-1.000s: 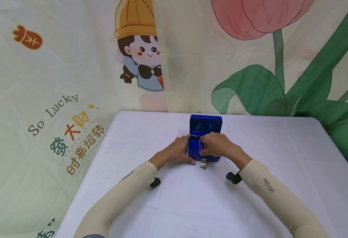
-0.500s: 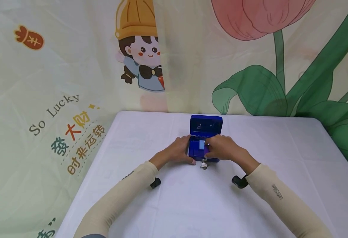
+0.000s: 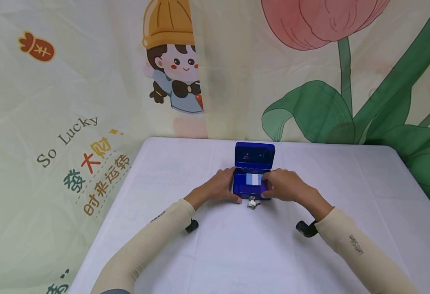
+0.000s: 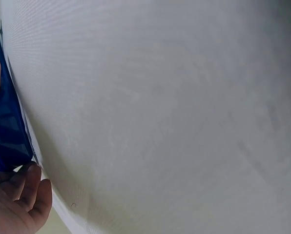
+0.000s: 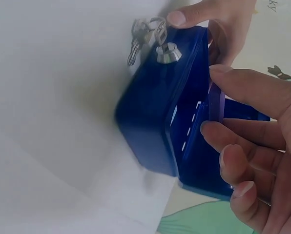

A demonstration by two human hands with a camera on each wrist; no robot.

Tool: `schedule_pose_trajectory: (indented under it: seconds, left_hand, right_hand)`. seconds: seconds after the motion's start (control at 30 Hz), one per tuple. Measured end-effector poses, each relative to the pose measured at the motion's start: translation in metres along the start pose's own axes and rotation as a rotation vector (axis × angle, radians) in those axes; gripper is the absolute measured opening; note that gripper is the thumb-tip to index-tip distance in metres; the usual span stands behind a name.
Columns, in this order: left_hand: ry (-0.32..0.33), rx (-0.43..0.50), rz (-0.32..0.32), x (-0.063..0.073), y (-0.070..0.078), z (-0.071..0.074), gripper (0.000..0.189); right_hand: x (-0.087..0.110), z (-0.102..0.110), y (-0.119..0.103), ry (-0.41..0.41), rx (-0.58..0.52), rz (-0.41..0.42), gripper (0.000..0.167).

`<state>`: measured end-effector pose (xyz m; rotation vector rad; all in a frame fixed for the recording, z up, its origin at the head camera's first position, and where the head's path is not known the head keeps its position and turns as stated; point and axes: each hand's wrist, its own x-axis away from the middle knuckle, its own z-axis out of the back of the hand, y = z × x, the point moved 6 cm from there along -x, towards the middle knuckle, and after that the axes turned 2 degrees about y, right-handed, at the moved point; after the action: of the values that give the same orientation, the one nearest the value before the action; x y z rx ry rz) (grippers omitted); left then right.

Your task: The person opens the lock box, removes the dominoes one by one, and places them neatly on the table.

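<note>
A small blue cash box (image 5: 148, 117) stands on the table with its lid (image 3: 254, 155) raised. My left hand (image 3: 221, 185) grips its left side, thumb at the front and fingers toward the back. Between the thumb and index finger of my right hand (image 3: 287, 185) is a thin purple flat piece (image 5: 215, 103), held over the right part of the box opening; its exact kind is unclear. A light blue and white rectangle (image 3: 253, 179) shows inside the box, partly behind my right fingertips. Keys (image 5: 139, 41) hang from the lock (image 5: 168, 53) on the front wall.
A white cloth covers the table (image 3: 215, 253). Behind it hangs a printed backdrop (image 3: 233, 81) with a cartoon figure and a large flower. Black wrist cameras sit under both sleeves, the right one (image 3: 306, 229) low over the cloth.
My right hand has moved to the right across the box with the purple piece, and the light blue and white rectangle has come into sight. My left hand has stayed in place.
</note>
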<state>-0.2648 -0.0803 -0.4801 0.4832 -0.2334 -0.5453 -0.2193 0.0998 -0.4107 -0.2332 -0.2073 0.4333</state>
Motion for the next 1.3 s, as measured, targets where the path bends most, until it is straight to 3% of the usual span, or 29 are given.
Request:
schedule_pose_trajectory:
  seconds: [0.73, 1.3]
  left_hand:
    - [-0.005, -0.001, 0.005, 0.002, 0.001, 0.0, 0.119]
    - [-0.002, 0.002, 0.006, 0.002, 0.0, 0.0, 0.12]
  right_hand:
    - [0.012, 0.006, 0.041, -0.033, -0.071, -0.061, 0.048]
    - [0.009, -0.01, 0.063, -0.104, -0.116, -0.1, 0.049]
